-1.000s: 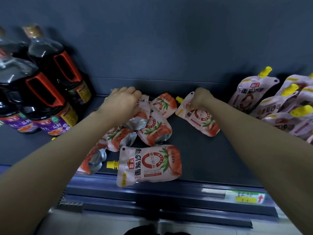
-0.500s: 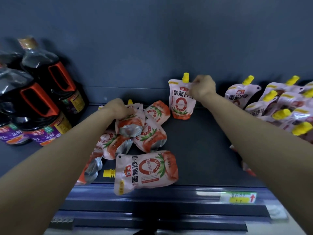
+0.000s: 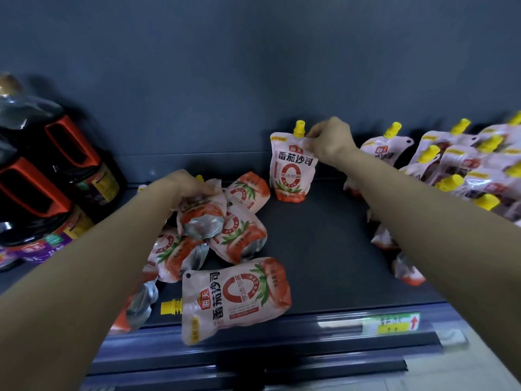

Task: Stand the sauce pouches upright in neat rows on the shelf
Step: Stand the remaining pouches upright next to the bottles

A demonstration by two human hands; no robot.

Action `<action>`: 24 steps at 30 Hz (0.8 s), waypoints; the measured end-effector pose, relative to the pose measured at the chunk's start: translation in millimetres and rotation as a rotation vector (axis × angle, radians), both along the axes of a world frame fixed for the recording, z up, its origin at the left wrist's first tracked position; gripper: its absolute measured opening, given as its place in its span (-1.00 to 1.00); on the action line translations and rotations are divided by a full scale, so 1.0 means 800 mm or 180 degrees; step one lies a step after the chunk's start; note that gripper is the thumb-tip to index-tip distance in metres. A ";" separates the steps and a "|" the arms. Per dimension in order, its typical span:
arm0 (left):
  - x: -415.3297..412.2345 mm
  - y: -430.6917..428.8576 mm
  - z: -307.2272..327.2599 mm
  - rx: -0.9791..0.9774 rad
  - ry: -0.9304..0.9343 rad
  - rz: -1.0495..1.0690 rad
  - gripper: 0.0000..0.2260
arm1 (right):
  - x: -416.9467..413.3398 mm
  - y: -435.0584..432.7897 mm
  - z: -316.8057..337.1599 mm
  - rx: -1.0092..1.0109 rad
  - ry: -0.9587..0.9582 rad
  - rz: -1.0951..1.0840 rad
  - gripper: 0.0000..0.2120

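Right hand (image 3: 328, 141) pinching upright pouch (image 3: 291, 167), left hand (image 3: 184, 187) gripping another

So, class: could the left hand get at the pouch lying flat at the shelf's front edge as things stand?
Probably yes, once freed: the flat pouch lies uncovered just beside the left forearm, but the left hand is closed on another pouch in the heap.

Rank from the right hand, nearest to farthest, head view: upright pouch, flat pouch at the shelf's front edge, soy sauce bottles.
1. Upright pouch: at the back of the shelf, its top corner pinched by the right hand.
2. Flat pouch: on its side at the front edge, left of centre.
3. Soy sauce bottles: far left.
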State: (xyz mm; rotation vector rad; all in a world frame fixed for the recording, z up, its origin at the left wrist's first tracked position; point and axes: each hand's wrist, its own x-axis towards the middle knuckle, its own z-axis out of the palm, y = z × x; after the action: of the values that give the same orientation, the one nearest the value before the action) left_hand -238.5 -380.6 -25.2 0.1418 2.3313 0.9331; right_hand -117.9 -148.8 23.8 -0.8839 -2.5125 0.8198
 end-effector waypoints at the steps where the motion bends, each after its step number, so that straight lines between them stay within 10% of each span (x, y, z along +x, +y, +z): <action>1: 0.000 0.000 0.000 0.0009 -0.0016 0.0057 -0.36 | 0.000 0.000 0.000 0.0070 -0.0037 -0.0022 -0.82; 8: -0.015 -0.001 -0.015 0.0061 0.0007 0.0386 -0.29 | -0.004 -0.001 0.003 0.0070 -0.0223 0.0066 -0.79; 24: 0.036 0.021 0.052 0.2002 0.0105 0.0820 -0.80 | -0.010 0.026 0.012 0.0248 -0.0467 -0.0138 -0.82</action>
State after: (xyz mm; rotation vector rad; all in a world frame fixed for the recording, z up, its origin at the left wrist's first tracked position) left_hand -210.0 -363.8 16.4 0.1105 2.0358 1.7823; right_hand -125.5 -127.7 33.2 -1.0016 -2.6207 0.6605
